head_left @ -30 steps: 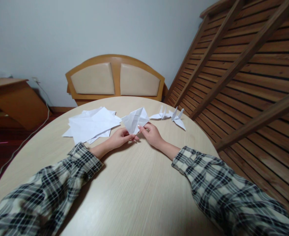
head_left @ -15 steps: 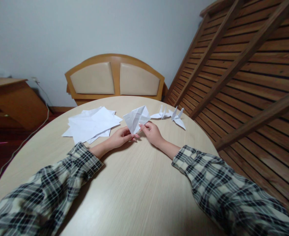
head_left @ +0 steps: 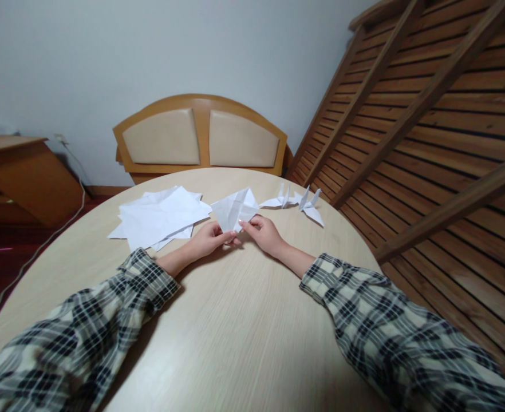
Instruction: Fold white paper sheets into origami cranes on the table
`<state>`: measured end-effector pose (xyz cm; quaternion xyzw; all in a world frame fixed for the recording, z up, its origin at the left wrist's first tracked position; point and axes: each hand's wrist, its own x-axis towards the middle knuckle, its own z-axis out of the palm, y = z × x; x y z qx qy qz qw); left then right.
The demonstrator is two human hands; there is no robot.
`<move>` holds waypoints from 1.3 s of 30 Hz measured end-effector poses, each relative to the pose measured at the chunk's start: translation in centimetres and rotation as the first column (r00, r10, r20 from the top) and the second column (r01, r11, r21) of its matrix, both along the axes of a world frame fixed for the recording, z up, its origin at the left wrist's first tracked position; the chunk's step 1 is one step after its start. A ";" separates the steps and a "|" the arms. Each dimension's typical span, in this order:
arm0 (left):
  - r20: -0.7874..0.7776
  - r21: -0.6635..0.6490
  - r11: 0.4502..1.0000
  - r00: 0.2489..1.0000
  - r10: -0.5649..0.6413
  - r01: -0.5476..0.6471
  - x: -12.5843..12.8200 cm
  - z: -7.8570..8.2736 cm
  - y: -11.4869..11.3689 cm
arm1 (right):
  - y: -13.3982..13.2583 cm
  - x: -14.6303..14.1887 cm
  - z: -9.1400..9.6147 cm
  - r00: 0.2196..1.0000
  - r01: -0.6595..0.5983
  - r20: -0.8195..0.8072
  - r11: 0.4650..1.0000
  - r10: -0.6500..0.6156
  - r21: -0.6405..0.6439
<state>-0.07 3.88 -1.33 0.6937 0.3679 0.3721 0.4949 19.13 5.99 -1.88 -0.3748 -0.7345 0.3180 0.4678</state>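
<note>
A creased, folded white sheet of paper (head_left: 232, 208) is held up a little above the round table (head_left: 239, 320), its narrow end toward me. My left hand (head_left: 212, 237) pinches that near end between thumb and fingers. On the right side of the same paper, my right hand (head_left: 264, 233) grips the edge, its thumb on the near face and its other fingers partly hidden behind. A stack of loose white paper sheets (head_left: 162, 214) lies left of my left hand. Beyond my right hand stand folded paper cranes, one (head_left: 283, 198) nearer the middle and another (head_left: 311, 207) further right.
A wooden headboard with cream panels (head_left: 162, 137) stands behind the table against the wall. Slatted wooden boards (head_left: 424, 114) lean along the right side. At the left are a wooden desk (head_left: 16, 177) and a white cable (head_left: 42, 246) trailing along the floor.
The folded paper has shifted slightly left and tilted, with its right part folding inward. My right hand has moved a little left, closer to my left hand.
</note>
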 end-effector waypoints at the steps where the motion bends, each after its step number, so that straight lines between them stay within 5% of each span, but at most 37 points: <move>1: -0.034 0.017 1.000 0.999 0.003 -0.002 0.0 0.2 -0.1 | -0.1 0.0 0.0 1.000 -0.022 -0.001 1.000 0.022 -0.016; 10: -0.200 0.124 0.992 0.979 0.022 0.003 -0.1 0.5 -0.2 | 0.0 -0.2 -0.2 0.972 -0.101 -0.227 0.982 0.064 -0.158; 39: -0.187 0.152 0.985 0.981 -0.055 0.085 -0.1 0.1 0.1 | 0.5 0.0 -0.3 0.952 0.020 -0.298 0.982 -0.076 -0.187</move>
